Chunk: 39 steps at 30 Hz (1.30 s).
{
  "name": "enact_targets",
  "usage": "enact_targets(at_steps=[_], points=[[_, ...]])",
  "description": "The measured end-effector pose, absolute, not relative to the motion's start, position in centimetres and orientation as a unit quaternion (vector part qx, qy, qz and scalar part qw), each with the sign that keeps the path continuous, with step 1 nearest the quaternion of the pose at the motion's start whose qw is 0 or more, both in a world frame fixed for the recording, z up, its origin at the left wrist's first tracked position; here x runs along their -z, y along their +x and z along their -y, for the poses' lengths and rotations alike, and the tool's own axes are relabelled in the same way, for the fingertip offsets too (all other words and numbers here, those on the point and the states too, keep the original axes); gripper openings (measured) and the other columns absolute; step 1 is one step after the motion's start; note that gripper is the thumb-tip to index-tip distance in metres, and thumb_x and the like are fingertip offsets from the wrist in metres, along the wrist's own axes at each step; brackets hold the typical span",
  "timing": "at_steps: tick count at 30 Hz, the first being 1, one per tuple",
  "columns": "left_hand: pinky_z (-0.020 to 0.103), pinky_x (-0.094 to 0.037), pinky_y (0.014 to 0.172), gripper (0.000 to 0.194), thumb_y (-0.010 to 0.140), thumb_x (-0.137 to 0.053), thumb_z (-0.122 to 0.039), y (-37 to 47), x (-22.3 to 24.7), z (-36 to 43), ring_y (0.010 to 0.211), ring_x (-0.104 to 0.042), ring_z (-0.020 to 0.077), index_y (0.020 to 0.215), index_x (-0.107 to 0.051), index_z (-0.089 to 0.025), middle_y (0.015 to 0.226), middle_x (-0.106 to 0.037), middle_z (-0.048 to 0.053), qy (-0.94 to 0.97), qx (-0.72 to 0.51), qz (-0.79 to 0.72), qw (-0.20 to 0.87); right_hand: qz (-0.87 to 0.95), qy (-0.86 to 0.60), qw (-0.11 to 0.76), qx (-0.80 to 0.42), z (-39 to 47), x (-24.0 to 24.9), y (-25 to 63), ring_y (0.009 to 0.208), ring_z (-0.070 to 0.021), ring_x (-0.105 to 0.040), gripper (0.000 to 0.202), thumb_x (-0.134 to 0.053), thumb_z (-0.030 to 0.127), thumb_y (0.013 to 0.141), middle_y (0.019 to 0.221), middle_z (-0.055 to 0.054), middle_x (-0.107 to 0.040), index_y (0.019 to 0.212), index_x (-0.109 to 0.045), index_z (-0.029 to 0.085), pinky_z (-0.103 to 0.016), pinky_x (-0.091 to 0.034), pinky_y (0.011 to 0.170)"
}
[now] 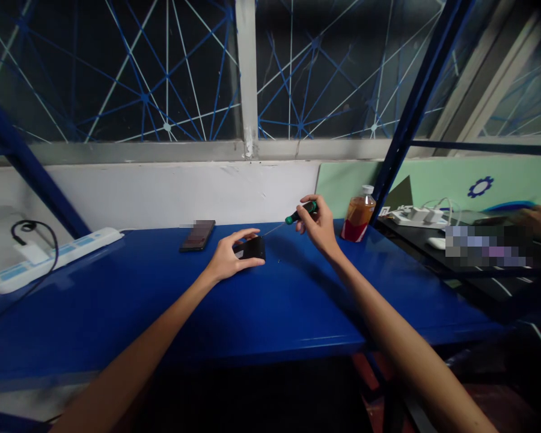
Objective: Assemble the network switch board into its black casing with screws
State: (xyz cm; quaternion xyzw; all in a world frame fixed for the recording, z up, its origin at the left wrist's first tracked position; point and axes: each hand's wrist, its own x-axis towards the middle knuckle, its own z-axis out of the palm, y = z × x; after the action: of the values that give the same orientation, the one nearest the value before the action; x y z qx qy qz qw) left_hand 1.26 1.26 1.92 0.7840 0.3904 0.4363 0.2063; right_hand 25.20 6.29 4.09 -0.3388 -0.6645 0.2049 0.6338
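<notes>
My left hand [228, 255] grips a small black box-like object [251, 248] on the blue table, thumb along its near side and fingers over its far side. My right hand [316, 224] is closed on the green and black handle of a screwdriver [301, 213]. The thin shaft slants down to the left, and its tip is at the upper right corner of the black object; whether it touches is too small to tell. Beyond my left hand, a dark phone [198, 236] lies flat on the table.
A bottle of orange-brown drink [359, 215] stands right of my right hand. On the left lies a white power strip [56, 258] with a black cable. A neighbouring dark desk [415, 243] holds chargers and a white mouse; another person's hand shows at the far right.
</notes>
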Motion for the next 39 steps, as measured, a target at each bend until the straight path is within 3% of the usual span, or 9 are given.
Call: enact_targets(at_steps=[5, 10, 12, 15, 20, 26, 31, 34, 39], points=[[0.046, -0.046, 0.092, 0.060, 0.066, -0.077, -0.038, 1.3, -1.9, -1.3, 0.108, -0.059, 0.0284, 0.121, -0.058, -0.024, 0.113, -0.065, 0.009, 0.784, -0.435, -0.394, 0.200, 0.663, -0.373, 0.632, -0.146, -5.4, -4.5, 25.0, 0.038, -0.0106, -0.051, 0.028, -0.059, 0.048, 0.085, 0.048, 0.007, -0.051, 0.093, -0.053, 0.022, -0.024, -0.041, 0.043], [0.045, -0.046, 0.093, 0.060, 0.066, -0.078, -0.038, 1.2, -1.8, -1.4, 0.107, -0.059, 0.0275, 0.121, -0.058, -0.025, 0.112, -0.065, 0.009, 0.784, -0.441, -0.391, 0.196, 0.674, -0.301, 0.626, -0.249, -6.5, -4.2, 25.5, 0.045, -0.0114, -0.057, 0.028, -0.056, 0.042, 0.086, 0.065, 0.004, -0.060, 0.106, -0.049, 0.024, -0.024, -0.045, 0.043], [0.045, -0.045, 0.094, 0.060, 0.066, -0.078, -0.038, 1.2, -1.8, -1.4, 0.107, -0.059, 0.0275, 0.121, -0.058, -0.025, 0.113, -0.065, 0.009, 0.783, -0.441, -0.392, 0.193, 0.668, -0.294, 0.632, -0.262, -6.7, -4.1, 25.4, 0.043, -0.0113, -0.056, 0.030, -0.058, 0.040, 0.084, 0.063, 0.005, -0.059, 0.107, -0.048, 0.024, -0.024, -0.044, 0.041], [0.045, -0.044, 0.095, 0.060, 0.066, -0.078, -0.038, 1.2, -1.9, -1.3, 0.108, -0.059, 0.0278, 0.121, -0.058, -0.025, 0.114, -0.065, 0.009, 0.782, -0.441, -0.396, 0.193, 0.655, -0.333, 0.643, -0.215, -6.5, -4.1, 25.2, 0.038, -0.0111, -0.052, 0.029, -0.060, 0.043, 0.084, 0.051, 0.008, -0.052, 0.103, -0.051, 0.023, -0.024, -0.042, 0.040], [0.044, -0.045, 0.095, 0.059, 0.067, -0.077, -0.037, 1.2, -2.0, -1.2, 0.109, -0.059, 0.0277, 0.121, -0.058, -0.026, 0.115, -0.065, 0.008, 0.782, -0.444, -0.390, 0.198, 0.660, -0.365, 0.640, -0.146, -5.8, -4.3, 25.1, 0.040, -0.0109, -0.052, 0.028, -0.060, 0.045, 0.084, 0.052, 0.006, -0.052, 0.100, -0.056, 0.023, -0.024, -0.042, 0.043], [0.045, -0.044, 0.094, 0.059, 0.067, -0.078, -0.038, 1.2, -1.8, -1.3, 0.109, -0.059, 0.0279, 0.121, -0.058, -0.026, 0.115, -0.065, 0.009, 0.784, -0.443, -0.390, 0.194, 0.663, -0.322, 0.646, -0.199, -6.2, -4.0, 25.2, 0.048, -0.0114, -0.057, 0.025, -0.054, 0.035, 0.086, 0.068, 0.003, -0.059, 0.108, -0.051, 0.023, -0.023, -0.042, 0.042], [0.043, -0.044, 0.095, 0.061, 0.067, -0.078, -0.039, 1.3, -1.9, -1.2, 0.109, -0.058, 0.0268, 0.122, -0.057, -0.024, 0.115, -0.064, 0.009, 0.789, -0.436, -0.384, 0.201, 0.644, -0.363, 0.661, -0.129, -5.9, -4.1, 24.9, 0.041, -0.0088, -0.049, 0.026, -0.062, 0.040, 0.083, 0.055, 0.007, -0.051, 0.100, -0.055, 0.021, -0.022, -0.039, 0.043], [0.045, -0.044, 0.095, 0.060, 0.067, -0.078, -0.040, 1.3, -2.0, -1.2, 0.109, -0.058, 0.0277, 0.122, -0.058, -0.024, 0.115, -0.064, 0.009, 0.789, -0.437, -0.385, 0.195, 0.641, -0.366, 0.663, -0.127, -5.8, -4.0, 25.0, 0.040, -0.0093, -0.047, 0.023, -0.055, 0.042, 0.088, 0.051, 0.007, -0.049, 0.096, -0.056, 0.021, -0.023, -0.039, 0.044], [0.044, -0.044, 0.094, 0.059, 0.068, -0.077, -0.039, 1.3, -1.9, -1.2, 0.109, -0.058, 0.0274, 0.122, -0.058, -0.025, 0.115, -0.065, 0.008, 0.791, -0.436, -0.386, 0.188, 0.661, -0.332, 0.659, -0.141, -5.8, -3.6, 25.1, 0.042, -0.0115, -0.050, 0.022, -0.046, 0.034, 0.092, 0.050, 0.007, -0.049, 0.109, -0.053, 0.021, -0.025, -0.041, 0.047]])
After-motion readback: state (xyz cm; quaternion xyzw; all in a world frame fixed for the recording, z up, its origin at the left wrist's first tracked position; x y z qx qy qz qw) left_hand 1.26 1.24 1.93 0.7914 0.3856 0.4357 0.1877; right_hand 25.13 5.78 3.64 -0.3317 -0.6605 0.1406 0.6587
